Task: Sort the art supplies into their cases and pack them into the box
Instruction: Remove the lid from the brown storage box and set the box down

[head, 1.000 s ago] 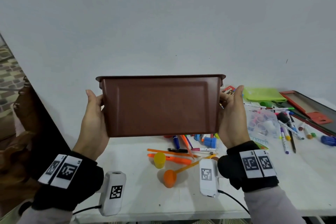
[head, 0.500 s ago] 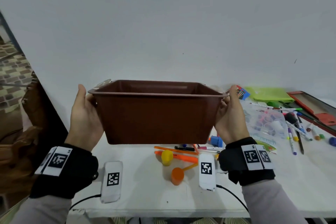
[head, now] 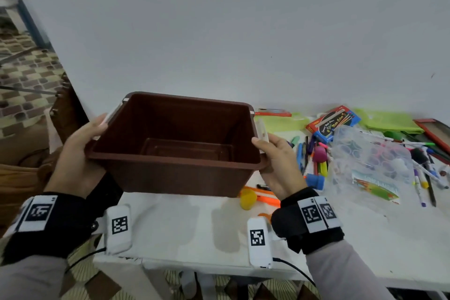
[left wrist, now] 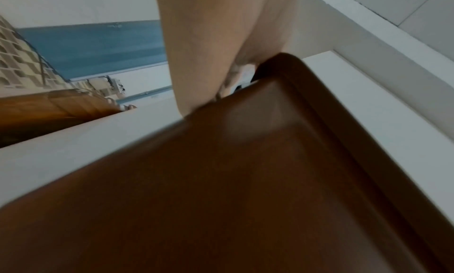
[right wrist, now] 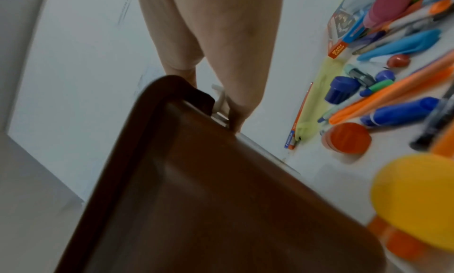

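Note:
An empty brown plastic box (head: pixel 175 173) hangs above the white table (head: pixel 194 226), its opening tipped toward me. My left hand (head: pixel 80 153) grips its left end at the rim. My right hand (head: pixel 275 161) grips the right end by the pale side handle (head: pixel 261 133). From below, the left wrist view shows the box (left wrist: pixel 245 180) with my left hand (left wrist: pixel 221 53) on its edge; the right wrist view shows the box (right wrist: pixel 209 199) with my right hand (right wrist: pixel 221 53) at the handle. Loose markers and pens (head: pixel 306 151) lie on the table to the right.
A clear plastic case (head: pixel 370 161) lies among the supplies, with a blue watercolour box (head: pixel 333 122) and green pouches (head: pixel 387 120) behind. Orange brushes and a yellow cap (head: pixel 247 198) lie under the box's right end. A wall stands close behind; the table ends at the left.
The box has tipped from showing its underside to showing its open inside, and has come lower, with both hands still on its ends.

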